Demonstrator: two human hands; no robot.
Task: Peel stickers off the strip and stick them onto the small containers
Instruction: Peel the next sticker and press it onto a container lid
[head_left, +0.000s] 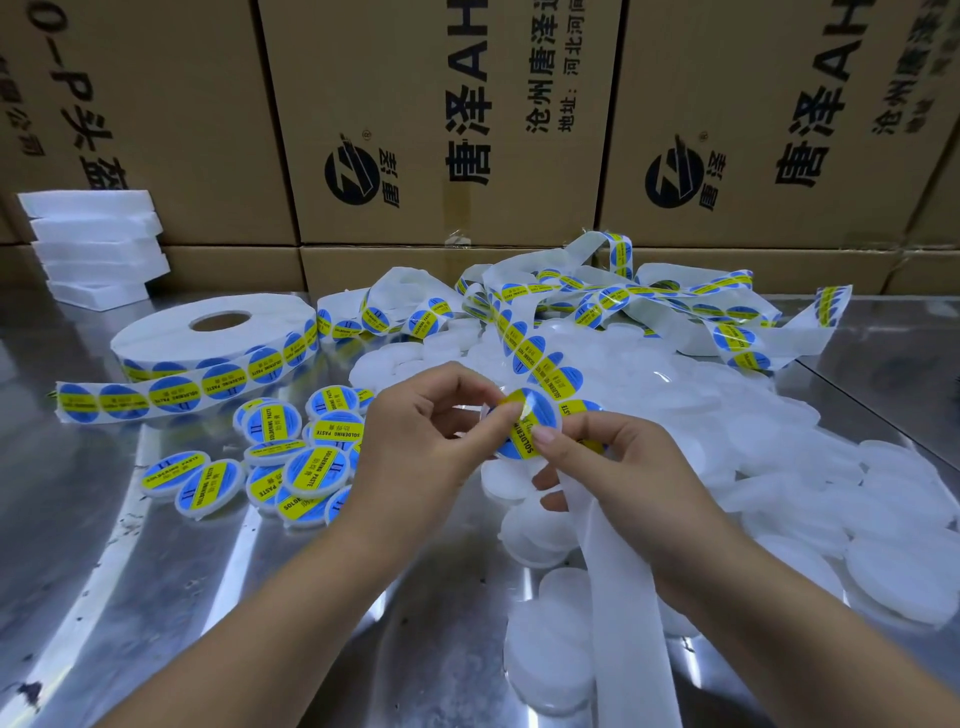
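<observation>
Closest to the camera, the peeled-bare end of the strip (613, 597) hangs down over the shiny metal bench (104, 545), with a few plain white containers (550, 660) lying under it.

Just above that, both hands meet in the middle. The left hand (415, 436) has its fingers (467, 382) curled in narrow, and the thumb and forefinger pinch the rim of one small clear container (488, 408). The right hand (623, 467) has its thumb flat on a blue and yellow sticker (524, 423) sitting on top of that container. The rest of its fingers (545, 475) are curled under and hold the strip, which runs up and away from there with stickers still on it. I can't tell if the sticker is fully down yet.

Left of the hands is a little heap of labelled containers (296, 457). To the right is a much bigger spread of unlabelled ones (779, 467).

Further back on the left, the big sticker roll (218, 332) lies flat with a tail of stickers trailing off it. Behind the hands there's a messy tangle of loose strip (649, 301).

At the very back are a stack of white foam blocks (93, 249) on the left and a wall of cardboard boxes (441, 130).
</observation>
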